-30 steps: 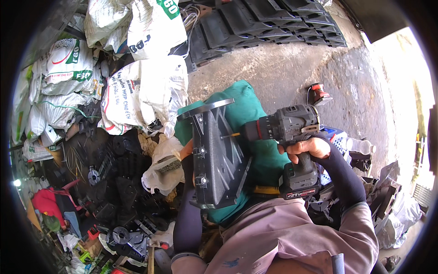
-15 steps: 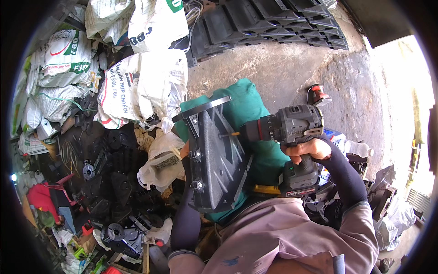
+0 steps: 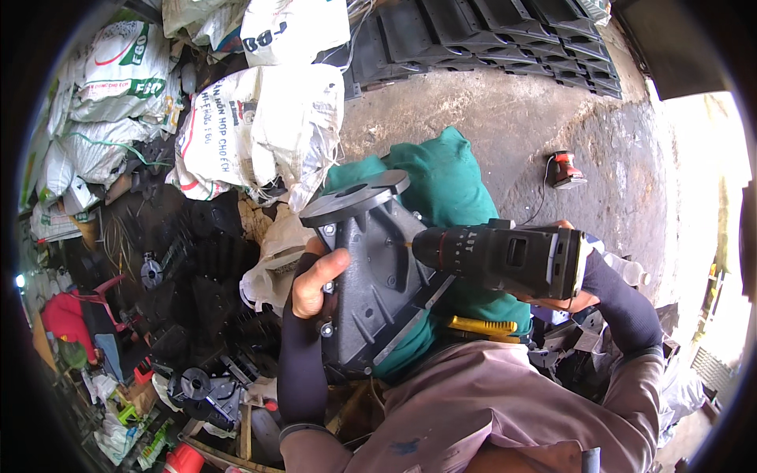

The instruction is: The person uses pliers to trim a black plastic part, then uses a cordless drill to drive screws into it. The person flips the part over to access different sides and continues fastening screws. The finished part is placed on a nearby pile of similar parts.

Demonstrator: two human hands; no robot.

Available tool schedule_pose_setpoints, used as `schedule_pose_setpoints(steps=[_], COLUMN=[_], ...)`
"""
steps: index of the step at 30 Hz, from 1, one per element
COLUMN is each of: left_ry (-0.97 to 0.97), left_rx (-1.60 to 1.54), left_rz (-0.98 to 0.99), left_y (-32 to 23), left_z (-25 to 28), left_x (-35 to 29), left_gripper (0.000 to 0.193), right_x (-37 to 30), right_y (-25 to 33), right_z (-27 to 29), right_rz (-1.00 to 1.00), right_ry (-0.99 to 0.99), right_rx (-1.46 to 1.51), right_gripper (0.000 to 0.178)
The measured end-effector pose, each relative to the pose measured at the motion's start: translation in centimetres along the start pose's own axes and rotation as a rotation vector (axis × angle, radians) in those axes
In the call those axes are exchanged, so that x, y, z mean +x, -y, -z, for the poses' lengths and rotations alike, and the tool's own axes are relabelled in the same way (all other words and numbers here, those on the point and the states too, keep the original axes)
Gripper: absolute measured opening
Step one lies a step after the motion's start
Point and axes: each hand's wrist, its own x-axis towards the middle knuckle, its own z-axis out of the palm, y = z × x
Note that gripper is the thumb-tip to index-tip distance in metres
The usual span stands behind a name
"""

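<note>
A black cast part (image 3: 371, 272) with a round flange at its far end and several bolts along its left edge rests across my lap on green trousers (image 3: 441, 177). My left hand (image 3: 315, 284) is wrapped round that left edge, thumb on the upper face. In my right hand (image 3: 574, 299) is a dark cordless drill (image 3: 505, 260), held level and pointing left. Its bit meets or nearly meets the part's face; I cannot tell which. The drill's body hides most of the right fingers and its handle.
A yellow-handled tool (image 3: 482, 325) lies at my waist. On the concrete floor at right sits a small red power tool (image 3: 566, 169) with a cord. White woven sacks (image 3: 296, 126) pile up at left, above many dark parts (image 3: 205, 260). Black mouldings (image 3: 481, 39) are stacked at the far side.
The black part has tilted, so its flange face and my left thumb now show. The drill has rolled and dropped slightly, its battery no longer visible, while my right hand has shifted lower right.
</note>
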Motion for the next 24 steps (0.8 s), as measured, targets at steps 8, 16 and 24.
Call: schedule_pose_setpoints(steps=[8,16,24], left_ry=[0.012,-0.179,0.051], left_rx=[0.033,0.211,-0.091], left_rz=[0.021,0.088,-0.016], left_y=[-0.7,-1.4,-1.0], left_z=[-0.2,-0.7,-1.6], left_x=[1.0,1.1,3.1], left_gripper=[0.064,0.037,0.053], right_x=[0.7,0.8,-2.3], right_y=[-2.1,-0.3,-1.8], right_z=[-2.2,-0.8,-1.9], right_rz=[-0.247,-0.473,-0.313], right_ry=[0.079,-0.105,-0.370], right_rx=[0.009,0.777,1.032], right_gripper=[0.029,0.012,0.048])
